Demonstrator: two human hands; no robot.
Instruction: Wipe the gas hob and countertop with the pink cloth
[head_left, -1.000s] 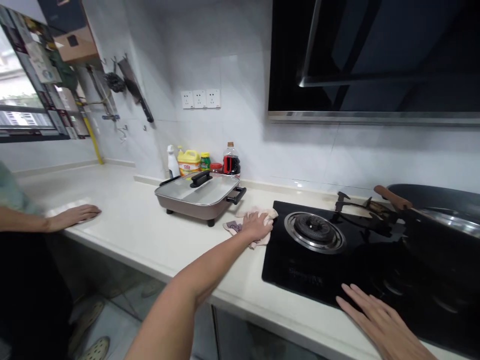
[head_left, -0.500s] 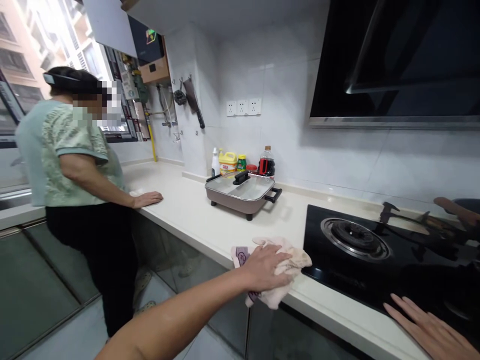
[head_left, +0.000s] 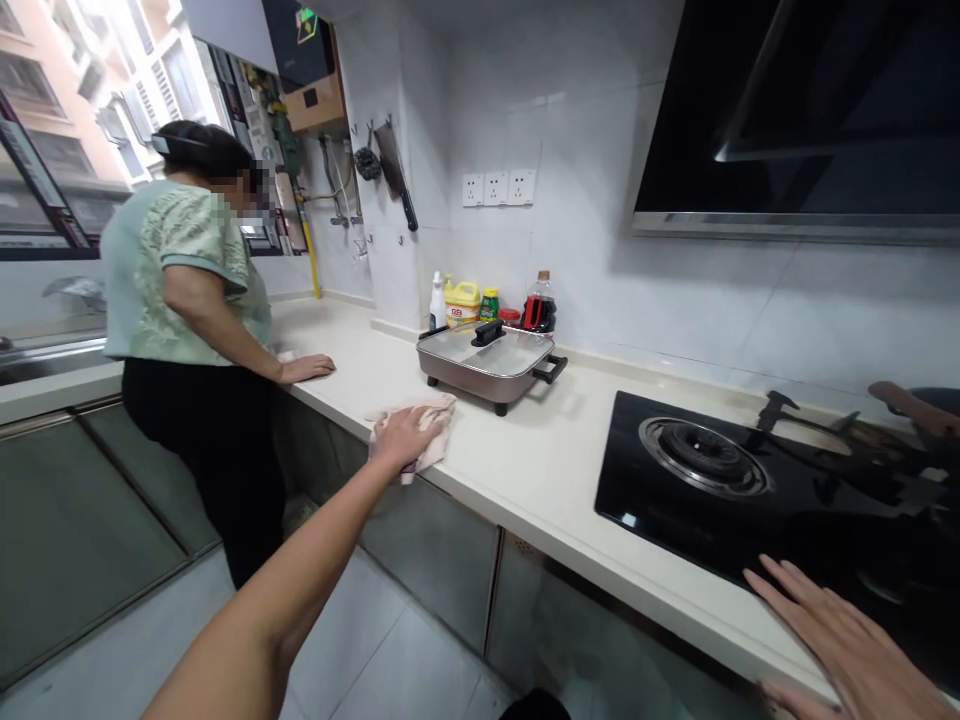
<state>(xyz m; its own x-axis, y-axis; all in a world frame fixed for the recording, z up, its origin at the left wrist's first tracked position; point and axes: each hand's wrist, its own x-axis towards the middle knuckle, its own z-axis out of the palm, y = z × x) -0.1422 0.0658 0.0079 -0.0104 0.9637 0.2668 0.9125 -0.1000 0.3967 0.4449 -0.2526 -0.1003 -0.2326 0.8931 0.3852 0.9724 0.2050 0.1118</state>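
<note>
My left hand (head_left: 403,438) presses down on a pale pink cloth (head_left: 437,452) at the front edge of the white countertop (head_left: 525,470), its fingers curled a little over the fabric. Part of the cloth hangs past the edge, and the palm hides its middle. Just behind the cloth stands an electric pan (head_left: 480,378) with a glass lid and black handles. At the lower right, my right hand (head_left: 847,630) holds nothing. Its fingers are stretched out over the front edge of the black gas stove (head_left: 660,520).
Another person (head_left: 187,260) stands at the left, one hand (head_left: 307,368) flat on the counter. Behind the pan are a yellow jug (head_left: 462,303) and a dark sauce bottle (head_left: 540,305). A cleaver (head_left: 394,170) hangs on the wall. The range hood (head_left: 810,120) overhangs the stove.
My left hand has slid the cloth leftward along the counter, from beside the stove to in front of the pan. My right hand stays by the stove's front edge.
</note>
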